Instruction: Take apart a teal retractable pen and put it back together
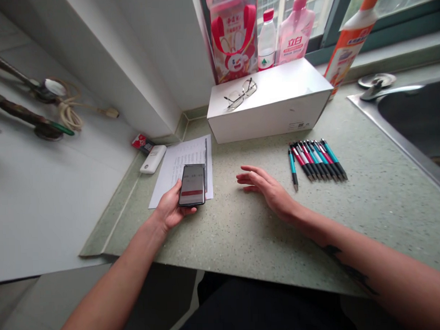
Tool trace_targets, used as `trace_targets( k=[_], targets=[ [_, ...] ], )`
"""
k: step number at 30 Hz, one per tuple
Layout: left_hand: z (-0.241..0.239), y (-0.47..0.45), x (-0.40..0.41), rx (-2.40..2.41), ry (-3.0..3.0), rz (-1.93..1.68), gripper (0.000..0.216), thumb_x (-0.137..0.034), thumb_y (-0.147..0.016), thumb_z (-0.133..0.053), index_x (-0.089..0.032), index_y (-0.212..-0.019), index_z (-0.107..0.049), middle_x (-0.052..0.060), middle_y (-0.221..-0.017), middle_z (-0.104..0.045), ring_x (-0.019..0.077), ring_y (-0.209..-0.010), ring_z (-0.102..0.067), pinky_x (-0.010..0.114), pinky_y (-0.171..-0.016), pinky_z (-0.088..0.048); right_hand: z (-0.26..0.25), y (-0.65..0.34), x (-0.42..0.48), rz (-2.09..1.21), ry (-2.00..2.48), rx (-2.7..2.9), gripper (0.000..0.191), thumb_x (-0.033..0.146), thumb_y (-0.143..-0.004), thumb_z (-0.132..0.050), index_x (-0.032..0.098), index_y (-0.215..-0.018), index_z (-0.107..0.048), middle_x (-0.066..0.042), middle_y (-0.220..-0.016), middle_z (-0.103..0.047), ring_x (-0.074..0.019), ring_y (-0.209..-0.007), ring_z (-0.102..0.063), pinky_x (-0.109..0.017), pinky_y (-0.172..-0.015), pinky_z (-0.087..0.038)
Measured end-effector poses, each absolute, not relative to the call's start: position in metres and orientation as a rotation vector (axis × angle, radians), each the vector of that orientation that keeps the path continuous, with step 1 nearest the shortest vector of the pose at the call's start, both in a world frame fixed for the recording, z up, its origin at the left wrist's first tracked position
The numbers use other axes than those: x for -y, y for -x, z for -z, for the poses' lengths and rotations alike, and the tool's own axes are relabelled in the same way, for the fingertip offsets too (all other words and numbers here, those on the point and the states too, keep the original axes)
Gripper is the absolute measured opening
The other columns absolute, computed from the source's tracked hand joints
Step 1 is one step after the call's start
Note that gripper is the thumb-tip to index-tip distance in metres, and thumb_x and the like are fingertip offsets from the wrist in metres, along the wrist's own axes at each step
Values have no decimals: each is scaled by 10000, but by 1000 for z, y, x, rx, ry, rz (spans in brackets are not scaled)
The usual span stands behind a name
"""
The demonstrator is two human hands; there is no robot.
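My left hand (170, 205) is closed around a black smartphone (192, 185), its lit screen facing up with a red bar near the bottom. The phone is over a printed sheet of paper (162, 179), covering part of it. To the right, my right hand (263, 185) hovers over or rests on the counter with fingers stretched out and nothing in them; I cannot tell if it touches. Beyond that hand lies a row of several retractable pens (319, 160) in teal, dark red and silver, side by side. One teal pen (293, 169) sits slightly apart at their left.
On the speckled counter (223, 251) stands a long white box (265, 115) with eyeglasses (241, 94) on top. Behind it are a plastic bottle (266, 40), a pink pump bottle (296, 32) and a bag (233, 39). A white power bank (153, 159) lies left; a sink (416, 115) is right.
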State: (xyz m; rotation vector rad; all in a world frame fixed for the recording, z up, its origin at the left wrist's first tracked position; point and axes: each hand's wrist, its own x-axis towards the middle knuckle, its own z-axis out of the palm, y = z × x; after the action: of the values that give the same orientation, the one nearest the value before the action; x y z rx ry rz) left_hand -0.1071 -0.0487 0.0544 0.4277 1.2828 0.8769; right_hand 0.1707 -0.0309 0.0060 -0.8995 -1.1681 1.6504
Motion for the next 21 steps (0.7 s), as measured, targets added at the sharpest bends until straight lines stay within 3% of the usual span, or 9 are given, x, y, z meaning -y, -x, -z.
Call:
trace_targets(
  k=[7,12,15,19,21],
  targets=[
    [-64,126,59,-1330,-583,-808,530,-425,-1044,-273,-78,-1365,-514,229,-1088,-701,276,-817,-736,339,-498,-613,-8,-171,31,-1648,901,1185,436,522,-939,-528,240,-1270,-559,-106,-1205,-659,-253,-1160,-618,-485,-1005,-484],
    [-76,133,77,-1665,-795,-828,372,-313,-979,-513,-119,-1286,-596,194,-1182,-676,262,-888,-717,321,-538,-618,-8,-172,31,-1655,896,1195,434,516,-939,-527,239,-1271,-560,-107,-1210,-657,-251,-1162,-615,-485,-1007,-481],
    [-81,138,84,-1830,-941,-742,390,-378,-920,-615,-151,-1235,-646,165,-1168,-685,260,-946,-694,293,-596,-610,-7,-172,31,-1655,894,1192,425,511,-938,-531,239,-1262,-566,-107,-1206,-658,-252,-1155,-617,-489,-1004,-480],
    [-105,141,99,-1949,-1264,-611,375,-467,-833,-685,-228,-1117,-730,94,-1076,-722,281,-950,-666,327,-690,-590,-7,-171,31,-1656,886,1173,427,504,-935,-537,225,-1257,-561,-112,-1196,-661,-248,-1142,-624,-478,-996,-484],
    [-126,143,116,-1885,-1485,-454,281,-492,-843,-658,-358,-1075,-744,2,-1012,-737,251,-870,-653,377,-770,-579,-7,-171,31,-1658,888,1173,425,503,-933,-539,227,-1256,-559,-110,-1196,-661,-243,-1138,-627,-468,-986,-490]
  ],
)
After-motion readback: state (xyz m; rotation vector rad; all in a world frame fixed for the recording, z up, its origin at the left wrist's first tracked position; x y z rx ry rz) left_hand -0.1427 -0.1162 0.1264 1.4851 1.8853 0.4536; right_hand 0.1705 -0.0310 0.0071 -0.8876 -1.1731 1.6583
